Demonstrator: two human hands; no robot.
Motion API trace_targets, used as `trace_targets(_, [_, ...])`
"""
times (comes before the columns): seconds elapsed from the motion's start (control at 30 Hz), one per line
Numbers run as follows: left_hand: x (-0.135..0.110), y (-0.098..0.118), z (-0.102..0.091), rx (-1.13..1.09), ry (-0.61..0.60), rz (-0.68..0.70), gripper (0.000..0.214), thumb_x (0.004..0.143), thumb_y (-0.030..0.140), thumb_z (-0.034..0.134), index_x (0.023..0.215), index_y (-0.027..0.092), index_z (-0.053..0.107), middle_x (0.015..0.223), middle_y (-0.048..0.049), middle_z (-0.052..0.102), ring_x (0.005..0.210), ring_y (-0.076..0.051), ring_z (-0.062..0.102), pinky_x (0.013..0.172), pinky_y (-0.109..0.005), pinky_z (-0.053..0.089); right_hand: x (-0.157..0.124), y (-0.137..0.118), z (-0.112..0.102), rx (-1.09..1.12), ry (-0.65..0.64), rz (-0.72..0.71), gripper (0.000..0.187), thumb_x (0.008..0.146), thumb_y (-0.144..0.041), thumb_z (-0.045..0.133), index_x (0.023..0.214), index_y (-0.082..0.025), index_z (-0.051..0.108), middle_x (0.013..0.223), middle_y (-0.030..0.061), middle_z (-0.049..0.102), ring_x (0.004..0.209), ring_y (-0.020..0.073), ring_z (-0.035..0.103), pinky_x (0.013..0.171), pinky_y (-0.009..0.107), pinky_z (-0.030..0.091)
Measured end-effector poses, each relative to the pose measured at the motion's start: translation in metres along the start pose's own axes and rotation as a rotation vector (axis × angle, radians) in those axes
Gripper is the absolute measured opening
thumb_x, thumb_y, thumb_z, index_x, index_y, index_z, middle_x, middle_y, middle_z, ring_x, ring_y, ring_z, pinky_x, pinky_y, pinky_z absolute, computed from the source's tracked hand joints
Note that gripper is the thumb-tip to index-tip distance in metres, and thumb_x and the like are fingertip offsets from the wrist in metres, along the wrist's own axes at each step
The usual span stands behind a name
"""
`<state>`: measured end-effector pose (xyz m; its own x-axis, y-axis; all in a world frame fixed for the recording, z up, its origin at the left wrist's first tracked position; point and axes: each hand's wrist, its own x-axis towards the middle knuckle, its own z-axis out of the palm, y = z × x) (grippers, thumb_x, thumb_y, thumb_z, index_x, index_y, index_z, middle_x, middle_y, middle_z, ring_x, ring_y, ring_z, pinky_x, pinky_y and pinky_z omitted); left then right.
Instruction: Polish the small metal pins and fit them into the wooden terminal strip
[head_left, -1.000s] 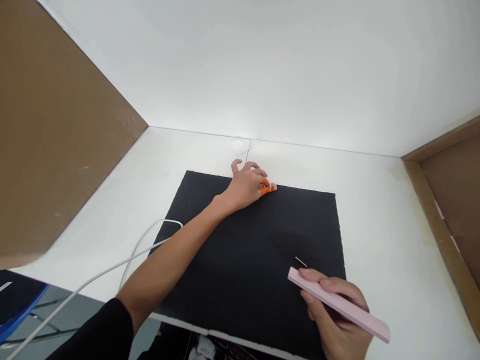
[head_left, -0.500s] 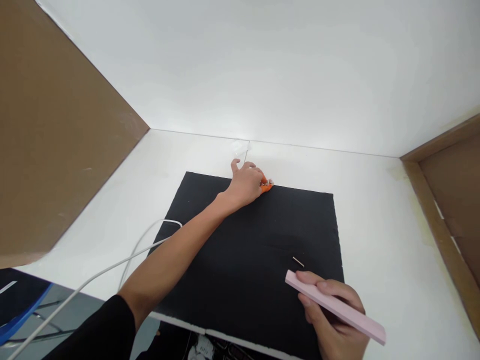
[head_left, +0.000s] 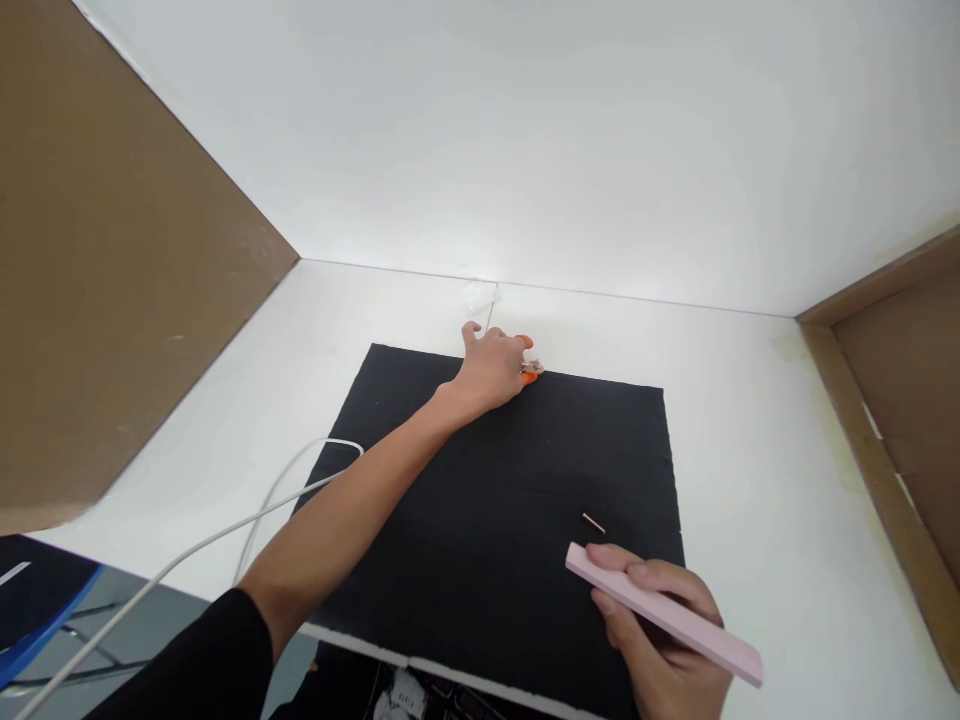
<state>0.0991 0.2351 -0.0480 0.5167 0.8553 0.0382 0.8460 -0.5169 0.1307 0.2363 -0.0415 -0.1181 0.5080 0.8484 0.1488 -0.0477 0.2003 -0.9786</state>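
My left hand [head_left: 491, 368] reaches to the far edge of a black mat [head_left: 495, 500] and is closed round a small orange tool [head_left: 529, 371], most of which it hides. My right hand [head_left: 664, 640] sits at the near right corner of the mat, gripping a long flat pink bar [head_left: 664, 615] that points up and to the left. A short thin metal pin [head_left: 593, 523] lies on the mat just beyond the bar's tip.
The mat lies on a white tabletop [head_left: 750, 450] with a white back wall and brown board walls [head_left: 112, 250] at left and right. A white cable [head_left: 247, 520] loops at the mat's left edge. A clear bit of tape [head_left: 480, 295] sits at the back.
My left hand has closed further over the orange tool and lifted it slightly at the mat's far edge. The right hand with the pink bar has shifted a little left.
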Motion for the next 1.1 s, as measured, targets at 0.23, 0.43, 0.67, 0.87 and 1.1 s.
trace_targets(0.23, [-0.012,0.006,-0.004,0.023,-0.036,0.015,0.040,0.107,0.037,0.074,0.141,0.017,0.068,0.142,-0.0132,0.070,0.123,-0.030,0.073,0.103,-0.052,0.064,-0.002,-0.003,-0.002,0.004,-0.008,-0.013,0.027,0.092,-0.036,0.091,0.102,-0.028,0.068,0.101,0.0034,0.086,0.076,0.0161,0.080,0.045,0.018,0.051])
trace_targets(0.43, [-0.045,0.015,-0.005,0.043,-0.091,0.077,0.038,0.107,0.036,0.074,0.139,0.017,0.069,0.142,-0.0131,0.070,0.124,-0.030,0.072,0.105,-0.053,0.064,-0.012,-0.013,0.003,-0.013,0.024,0.007,0.028,0.095,-0.040,0.088,0.103,-0.028,0.065,0.105,0.0046,0.085,0.095,0.0215,0.083,0.061,0.025,0.063])
trace_targets(0.67, [-0.070,0.015,-0.010,0.048,-0.129,0.150,0.037,0.106,0.035,0.076,0.138,0.017,0.071,0.145,-0.0131,0.070,0.136,-0.034,0.067,0.116,-0.061,0.056,-0.021,-0.020,0.015,-0.008,0.038,0.012,0.030,0.095,-0.044,0.088,0.104,-0.029,0.064,0.104,0.0036,0.085,0.097,0.0220,0.082,0.083,0.036,0.070])
trace_targets(0.87, [-0.069,0.018,-0.014,0.048,-0.122,0.183,0.034,0.106,0.036,0.075,0.135,0.018,0.072,0.147,-0.0131,0.069,0.137,-0.033,0.066,0.116,-0.060,0.056,-0.030,-0.020,0.021,-0.005,0.046,0.015,0.033,0.093,-0.046,0.089,0.103,-0.028,0.063,0.102,0.0052,0.084,0.097,0.0238,0.082,0.086,0.039,0.071])
trace_targets(1.1, [-0.065,0.025,-0.009,0.049,-0.088,0.199,0.036,0.107,0.037,0.073,0.138,0.018,0.070,0.144,-0.0132,0.070,0.128,-0.031,0.071,0.108,-0.055,0.062,-0.036,-0.014,0.022,-0.015,0.040,0.035,0.033,0.093,-0.046,0.089,0.102,-0.028,0.063,0.103,0.0058,0.084,0.096,0.0259,0.083,0.084,0.042,0.072])
